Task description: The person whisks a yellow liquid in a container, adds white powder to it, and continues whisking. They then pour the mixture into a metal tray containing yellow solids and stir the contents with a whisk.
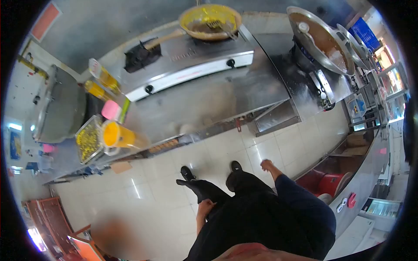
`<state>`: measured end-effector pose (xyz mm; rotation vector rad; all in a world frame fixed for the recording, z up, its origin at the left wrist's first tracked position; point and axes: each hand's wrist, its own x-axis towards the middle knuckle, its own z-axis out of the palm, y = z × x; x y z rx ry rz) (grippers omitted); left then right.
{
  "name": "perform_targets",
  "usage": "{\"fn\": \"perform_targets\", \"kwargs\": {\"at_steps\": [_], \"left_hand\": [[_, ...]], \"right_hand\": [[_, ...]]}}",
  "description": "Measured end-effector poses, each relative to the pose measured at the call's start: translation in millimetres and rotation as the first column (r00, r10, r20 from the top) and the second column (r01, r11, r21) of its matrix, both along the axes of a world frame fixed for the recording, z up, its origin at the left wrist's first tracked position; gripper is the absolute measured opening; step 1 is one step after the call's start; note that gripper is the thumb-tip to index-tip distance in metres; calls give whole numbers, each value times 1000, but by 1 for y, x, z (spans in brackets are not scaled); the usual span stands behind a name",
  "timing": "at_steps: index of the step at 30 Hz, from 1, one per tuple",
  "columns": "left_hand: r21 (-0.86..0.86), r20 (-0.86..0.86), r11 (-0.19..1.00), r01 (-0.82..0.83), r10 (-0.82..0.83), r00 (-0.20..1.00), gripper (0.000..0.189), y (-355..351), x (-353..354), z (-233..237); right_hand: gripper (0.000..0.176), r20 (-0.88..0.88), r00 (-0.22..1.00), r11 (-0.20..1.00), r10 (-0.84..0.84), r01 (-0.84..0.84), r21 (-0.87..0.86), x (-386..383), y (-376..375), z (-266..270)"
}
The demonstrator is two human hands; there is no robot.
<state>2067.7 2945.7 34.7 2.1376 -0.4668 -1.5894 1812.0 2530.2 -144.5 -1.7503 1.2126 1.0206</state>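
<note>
My left hand (pixel 205 209) is low beside the dark clothing over my thigh, its fingers bent together; whatever they may hold is hidden. Farther right and forward, my right hand (pixel 267 165) hangs over the tiled floor with curled fingers and nothing visible in it. Both are apart from the steel counter (pixel 209 98). On the stove (pixel 191 69) sits a yellow-coated pan (pixel 209 15) with a utensil inside. A jug of orange-yellow liquid (pixel 117 135) stands at the counter's left, beside a tray of green and yellow pieces (pixel 89 139).
A large wok (pixel 320 41) is at the upper right, with a blue basket (pixel 365 32) behind it. Bottles (pixel 103 78) and a big round lid (pixel 63 104) are at the left. A red container (pixel 333 185) sits under the right counter (pixel 359 185). A blurred round shape is lower left.
</note>
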Motion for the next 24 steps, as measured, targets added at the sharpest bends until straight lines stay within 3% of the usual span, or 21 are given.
{"fn": "perform_targets", "kwargs": {"at_steps": [1, 2, 3, 4, 5, 7, 8, 9, 10, 11, 12, 14, 15, 16, 17, 18, 19, 20, 24], "left_hand": [[17, -22, 1000, -2, 2, 1000, 29, -14, -27, -4], [104, 146, 994, -29, 13, 989, 53, -40, -41, 7], [187, 305, 980, -73, 12, 952, 80, -54, -56, 16], [262, 128, 964, 47, -83, 988, 132, -58, -58, 12], [260, 121, 965, 35, -69, 990, 132, -58, -66, -15], [201, 19, 979, 16, -20, 1000, 149, -25, -102, -77], [86, -95, 987, -134, 142, 985, 152, -16, -119, -106], [80, -95, 985, -150, 157, 983, 152, -29, -122, -115], [190, -7, 954, -232, 237, 971, 148, -50, -121, -101], [291, 83, 904, -312, 301, 950, 143, -66, -126, -100], [283, 85, 907, -313, 302, 950, 143, -71, -134, -121], [436, 316, 779, -451, 337, 887, 124, -77, -157, -168], [363, 643, 681, -636, 310, 700, 87, -106, -163, -161], [345, 673, 667, -661, 315, 669, 86, -122, -166, -171], [345, 660, 661, -666, 334, 673, 85, -130, -167, -183], [359, 626, 667, -653, 346, 698, 84, -136, -170, -194], [362, 611, 670, -648, 354, 708, 83, -142, -171, -205], [365, 596, 673, -643, 361, 717, 82, -145, -172, -216], [365, 584, 672, -644, 374, 721, 78, -151, -176, -247]], "right_hand": [[25, -13, 997, 996, 76, -76, -41, 6, -17, -3], [22, -41, 930, 927, 366, -368, -75, 13, -39, -16], [23, 25, 937, 897, 347, -325, -299, 21, -49, -11], [22, 204, 941, 886, 268, -158, -436, 25, -61, -27], [22, 197, 939, 883, 282, -174, -436, 36, -79, -34], [20, 362, 932, 931, 2, 131, -341, 57, -96, -47], [20, 360, 933, 933, 16, 115, -341, 65, -109, -74], [22, 328, 936, 894, 125, 37, -447, 69, -129, -114], [27, 285, 931, 835, 228, -36, -550, 74, -152, -146], [33, 253, 920, 811, 298, -104, -576, 89, -169, -151], [41, 226, 906, 785, 359, -162, -598, 110, -183, -158], [26, 502, 666, 517, 552, 200, -832, 134, -217, -223], [29, 598, 646, 538, 474, 324, -778, 150, -233, -236], [31, 685, 612, 547, 396, 442, -711, 167, -249, -242], [31, 682, 613, 539, 397, 446, -715, 182, -265, -253], [36, 258, 807, 364, 532, 57, -930, 192, -283, -263], [42, -234, 786, 153, 572, -382, -911, 188, -296, -272], [41, -303, 770, 142, 561, -451, -881, 195, -306, -280], [37, 4, 914, 340, 405, -146, -929, 207, -336, -298]]}}
